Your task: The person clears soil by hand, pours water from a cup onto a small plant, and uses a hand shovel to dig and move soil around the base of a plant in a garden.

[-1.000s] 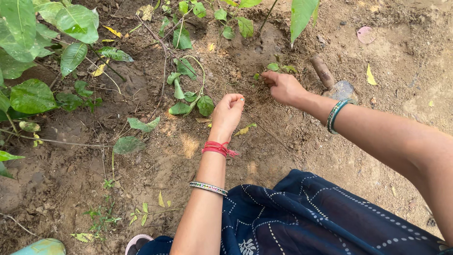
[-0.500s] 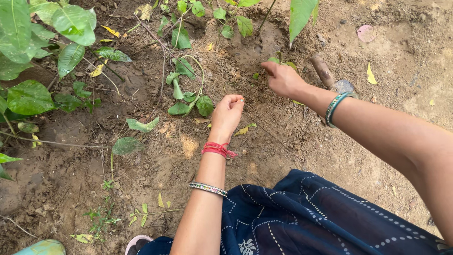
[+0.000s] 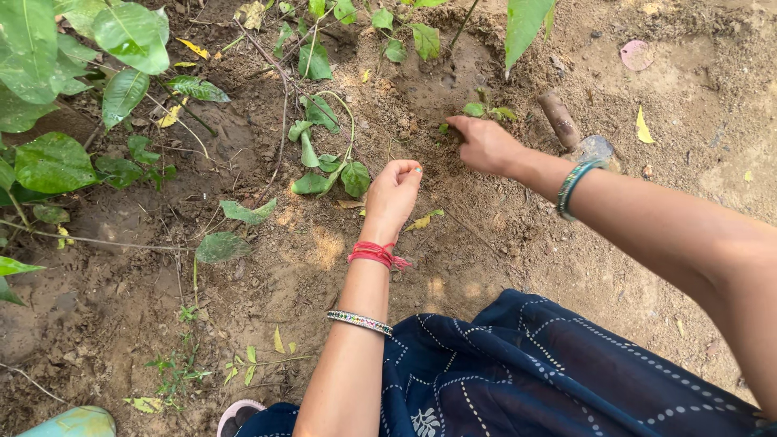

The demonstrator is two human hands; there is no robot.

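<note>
The person crouches over bare brown soil (image 3: 502, 243), and the work looks to be in its middle stretch. The right hand (image 3: 484, 144) is down at the edge of a shallow scooped hollow (image 3: 433, 85), its fingers (image 3: 458, 124) curled together with the tips pressed into the dirt just beside a small green seedling (image 3: 486, 110). Whether they pinch anything I cannot tell from here; the tips are buried in crumbs of earth. The seedling stands upright in the ground at the hollow's near right rim, its few leaves spreading flat, so its long axis runs straight up out of the soil. It seems already set in place, with the firming of earth around its base not yet finished, as far as I can judge.

The left hand (image 3: 394, 193) rests nearer the body than the seedling, loosely fisted, thumb against the bent fingers; something may be cupped inside, but it is hidden. A red thread and a beaded bangle ring that wrist.

Just right of the seedling lies a short digging tool (image 3: 571, 133), untouched, its wooden handle pointing away from the person and its metal blade towards the right forearm. Broad-leaved plants (image 3: 73, 73) crowd the ground well left of the seedling.
</note>
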